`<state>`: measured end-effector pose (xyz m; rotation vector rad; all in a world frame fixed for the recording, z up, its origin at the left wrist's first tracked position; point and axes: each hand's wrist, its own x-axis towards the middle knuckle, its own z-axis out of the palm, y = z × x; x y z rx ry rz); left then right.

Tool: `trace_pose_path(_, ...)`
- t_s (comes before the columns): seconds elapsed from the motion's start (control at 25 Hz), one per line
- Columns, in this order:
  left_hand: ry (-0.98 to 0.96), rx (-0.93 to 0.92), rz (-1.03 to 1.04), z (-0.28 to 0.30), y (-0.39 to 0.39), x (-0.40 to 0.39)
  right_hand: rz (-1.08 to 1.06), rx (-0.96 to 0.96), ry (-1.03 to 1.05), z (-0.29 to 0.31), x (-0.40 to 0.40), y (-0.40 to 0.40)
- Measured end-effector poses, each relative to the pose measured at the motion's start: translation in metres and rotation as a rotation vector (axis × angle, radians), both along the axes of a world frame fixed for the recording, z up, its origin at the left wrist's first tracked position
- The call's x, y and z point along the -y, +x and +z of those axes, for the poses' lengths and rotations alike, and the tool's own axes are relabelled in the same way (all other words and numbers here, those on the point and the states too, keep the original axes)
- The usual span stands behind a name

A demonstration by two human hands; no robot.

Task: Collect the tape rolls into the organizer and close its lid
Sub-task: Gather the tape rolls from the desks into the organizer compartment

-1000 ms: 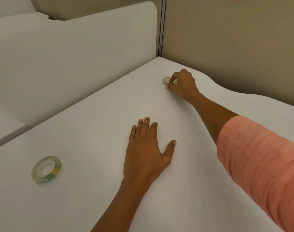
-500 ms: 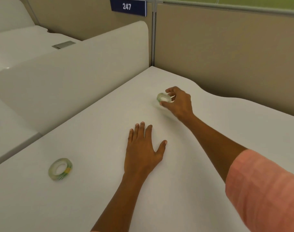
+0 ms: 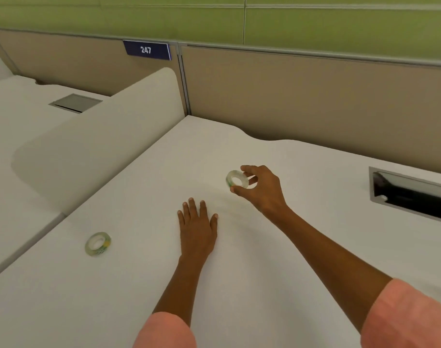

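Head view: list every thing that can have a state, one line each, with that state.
Right hand: shut on the held tape roll, pinching it.
Held tape roll: lifted off the desk, tilted on edge.
Left hand: open, palm flat on the desk.
Second tape roll: lying flat on the desk, untouched.
Cable slot: open.
Organizer: not in view.

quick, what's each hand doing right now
left hand: open, flat on the desk, holding nothing
right hand: closed on a tape roll

Office cubicle: numbered partition (image 3: 289,96), white desk (image 3: 264,272).
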<state>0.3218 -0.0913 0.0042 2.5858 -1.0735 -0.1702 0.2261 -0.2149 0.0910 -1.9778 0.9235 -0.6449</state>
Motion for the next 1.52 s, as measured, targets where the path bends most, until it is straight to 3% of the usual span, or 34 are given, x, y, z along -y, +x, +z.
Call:
trace_pose_path(0.24, -0.084, -0.076, -0.143, 0.031, -0.075, -0.004, -0.066, 0.018, -0.028, 0.028, -0.007, -0.091)
trace_pose_path(0.64, -0.26, -0.199, -0.394, 0.076, -0.268, 0.028, -0.152, -0.041, -0.111, 0.048, -0.02, -0.271)
trace_pose_path(0.96, -0.255, -0.324, -0.6, 0.077, -0.412, 0.029, -0.275, -0.119, -0.088, 0.057, -0.033, -0.434)
trace_pose_path(1.16, -0.274, -0.366, -0.666, 0.068, -0.458, 0.023, -0.394, -0.209, -0.069, 0.047, -0.042, -0.529)
trace_pose_path(1.32, -0.203, -0.252, -0.68, 0.057, -0.476, 0.022, -0.446, -0.281, -0.08, 0.034, -0.047, -0.586)
trace_pose_path(1.52, -0.184, -0.16, -0.672, 0.046, -0.479, 0.019, -0.497, -0.56, -0.241, 0.005, -0.059, -0.628)
